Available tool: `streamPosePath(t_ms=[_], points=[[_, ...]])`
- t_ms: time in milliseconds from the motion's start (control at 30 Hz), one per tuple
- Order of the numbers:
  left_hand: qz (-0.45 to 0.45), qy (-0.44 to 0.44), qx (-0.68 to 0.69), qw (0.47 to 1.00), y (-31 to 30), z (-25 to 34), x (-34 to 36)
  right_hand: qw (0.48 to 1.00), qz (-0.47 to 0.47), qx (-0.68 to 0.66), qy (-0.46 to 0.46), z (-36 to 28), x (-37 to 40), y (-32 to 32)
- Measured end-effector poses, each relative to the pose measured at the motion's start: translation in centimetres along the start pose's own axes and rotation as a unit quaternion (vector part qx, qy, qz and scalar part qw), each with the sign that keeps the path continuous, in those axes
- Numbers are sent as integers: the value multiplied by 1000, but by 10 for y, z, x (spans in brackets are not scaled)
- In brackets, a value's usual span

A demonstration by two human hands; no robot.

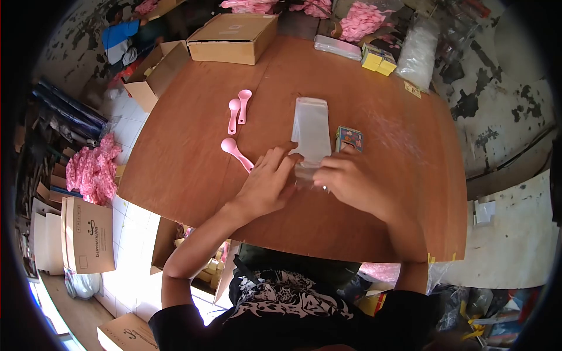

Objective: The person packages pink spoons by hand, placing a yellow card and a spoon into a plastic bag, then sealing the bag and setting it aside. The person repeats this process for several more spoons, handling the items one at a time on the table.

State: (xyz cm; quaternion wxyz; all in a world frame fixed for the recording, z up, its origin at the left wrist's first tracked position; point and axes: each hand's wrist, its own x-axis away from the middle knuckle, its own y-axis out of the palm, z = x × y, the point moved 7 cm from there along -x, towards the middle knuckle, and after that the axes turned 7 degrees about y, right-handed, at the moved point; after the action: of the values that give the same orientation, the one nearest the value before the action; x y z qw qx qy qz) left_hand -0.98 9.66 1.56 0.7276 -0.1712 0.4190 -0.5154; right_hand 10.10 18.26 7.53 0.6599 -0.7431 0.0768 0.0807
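Observation:
A stack of clear plastic bags [312, 126] lies flat on the brown table in front of me. At its near end, my right hand [349, 178] pinches the edge of a clear plastic bag [305, 172]. My left hand [269, 178] is at the same bag's left side, its fingers bent and closed at the edge; the exact fingertip contact is partly hidden. Just beyond my right hand is a small stack of printed cards [349, 138], partly covered by the fingers. A pink spoon [237, 152] lies beside my left hand, and two more pink spoons [244, 106] lie farther off.
On the table's far side stand a cardboard box [233, 38], a packet of clear bags [338, 47], yellow card stacks [378, 59] and a plastic roll [418, 51]. Pink bundles [364, 21] sit behind. Cartons [88, 234] are on the left floor; a person [121, 38] is at upper left.

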Motion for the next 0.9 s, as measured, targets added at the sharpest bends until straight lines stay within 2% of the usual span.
streamPosePath(t_ms=[33, 67, 100, 133, 167, 200, 233, 267, 300, 333, 400, 467, 533, 600, 633, 700, 733, 800, 833, 900], points=[[-3, 71, 6, 997, -4, 15, -2, 995, 33, -85, -35, -7, 5, -2], [-4, 141, 12, 990, -8, 26, -2, 995, 32, -86, -33, -8, 8, -3], [-21, 193, 35, 980, -8, 30, 0, 986, 13, -167, -19, -7, 9, -6], [-22, 193, 36, 980, -8, 28, 3, 969, -4, -247, -6, -4, 11, -8], [-14, 131, 148, 980, -8, 17, 8, 971, -24, -232, 48, 13, 16, -3], [-6, 67, 259, 964, -6, 9, 12, 971, -24, -233, 49, 24, 19, 3], [71, 36, 303, 950, -15, 9, 14, 981, 35, -153, 116, 47, 22, 8], [70, 38, 305, 949, -17, 12, 16, 976, 93, -71, 182, 67, 30, 9], [123, -36, 387, 913, -23, 0, 20, 977, 56, 41, 201, 79, 38, 17], [176, -109, 463, 862, -27, -14, 27, 977, 57, 43, 201, 82, 43, 22], [203, -129, 472, 848, -31, -23, 33, 965, 126, -13, 228, 86, 53, 22], [244, -237, 490, 803, -31, -32, 43, 965, 133, -39, 222, 93, 56, 26], [250, -252, 503, 788, -26, -39, 44, 963, 141, -66, 220, 97, 60, 29], [245, -188, 547, 778, -17, -50, 42, 956, 151, -119, 223, 104, 60, 28], [244, -187, 548, 778, -17, -46, 39, 956, 151, -118, 223, 102, 59, 23], [254, -226, 515, 787, -19, -39, 39, 953, 186, -10, 237, 90, 53, -3], [258, -226, 515, 786, -17, -42, 40, 954, 185, -11, 234, 84, 48, -11], [216, -194, 467, 835, -15, -46, 39, 925, 268, 54, 263, 74, 45, -33], [199, -207, 472, 834, -13, -46, 40, 926, 267, 52, 262, 74, 43, -33], [192, -211, 472, 834, -14, -40, 41, 946, 220, 138, 194, 68, 34, -29]])
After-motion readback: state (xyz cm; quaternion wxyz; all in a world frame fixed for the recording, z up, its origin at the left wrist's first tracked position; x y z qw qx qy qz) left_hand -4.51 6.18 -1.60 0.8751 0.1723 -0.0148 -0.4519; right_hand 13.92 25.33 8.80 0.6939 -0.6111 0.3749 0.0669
